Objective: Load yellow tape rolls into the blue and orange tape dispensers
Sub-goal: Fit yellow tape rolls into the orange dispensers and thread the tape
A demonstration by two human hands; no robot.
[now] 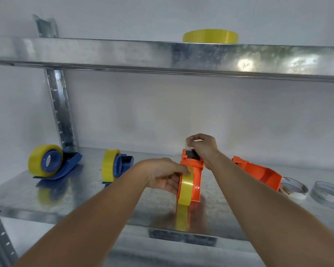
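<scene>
An orange tape dispenser (196,171) stands on the metal shelf (85,197) with a yellow tape roll (185,191) seated in it. My left hand (167,177) grips the dispenser and roll from the left side. My right hand (202,149) pinches the clear tape end (189,143) above the dispenser's cutter. Two blue dispensers stand at the left, one (66,164) holding a yellow roll (39,162), the other (121,166) holding a yellow roll (109,165). A second orange dispenser (258,173) lies at the right without a roll.
Another yellow roll (210,36) lies flat on the upper shelf (162,53). Two pale tape rolls (294,189) (329,193) sit at the far right of the lower shelf. A perforated metal upright (60,112) stands at the back left.
</scene>
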